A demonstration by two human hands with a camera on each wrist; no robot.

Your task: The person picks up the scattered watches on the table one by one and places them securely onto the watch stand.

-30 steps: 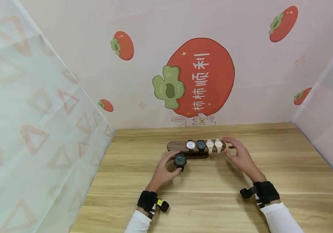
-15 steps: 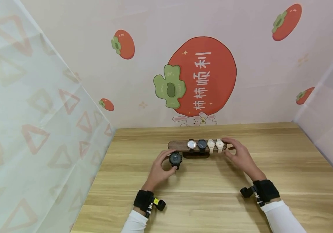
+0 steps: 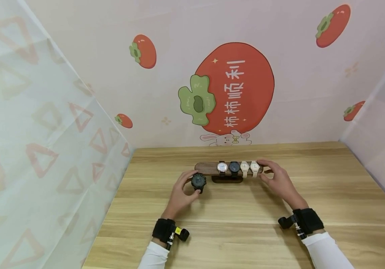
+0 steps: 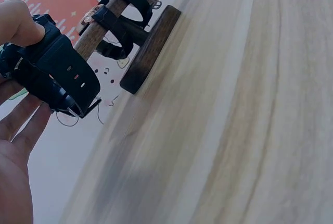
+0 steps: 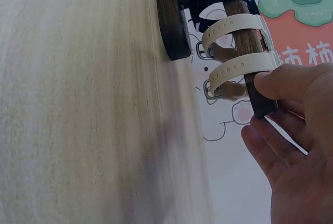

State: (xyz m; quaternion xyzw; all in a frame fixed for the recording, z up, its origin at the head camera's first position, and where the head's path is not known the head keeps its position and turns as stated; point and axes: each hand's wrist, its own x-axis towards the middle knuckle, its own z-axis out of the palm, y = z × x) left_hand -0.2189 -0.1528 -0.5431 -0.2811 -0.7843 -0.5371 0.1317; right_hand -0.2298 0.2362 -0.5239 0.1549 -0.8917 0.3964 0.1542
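Note:
My left hand (image 3: 178,196) pinches a black wristwatch (image 3: 198,181) between thumb and fingers, just in front of the left end of a dark wooden watch stand (image 3: 208,168). In the left wrist view the closed strap (image 4: 70,73) of this watch overlaps the bar's end. With thumb and fingers, my right hand (image 3: 278,184) holds the bar's right end, the thumb beside the outermost cream strap (image 5: 242,66). Strapped round the bar are a white-faced watch (image 3: 222,167) on a dark strap, a black watch (image 3: 234,167) and two cream watches (image 3: 245,167).
The stand's dark base (image 3: 227,179) rests on a wood-grain table (image 3: 239,239). Behind it rises a pale wall sheet (image 3: 165,93) printed with persimmons. Another printed sheet (image 3: 54,149) borders the left side.
My left hand has moved left with the black watch, from in front of the bar to its left end. My right hand stays at the bar's right end.

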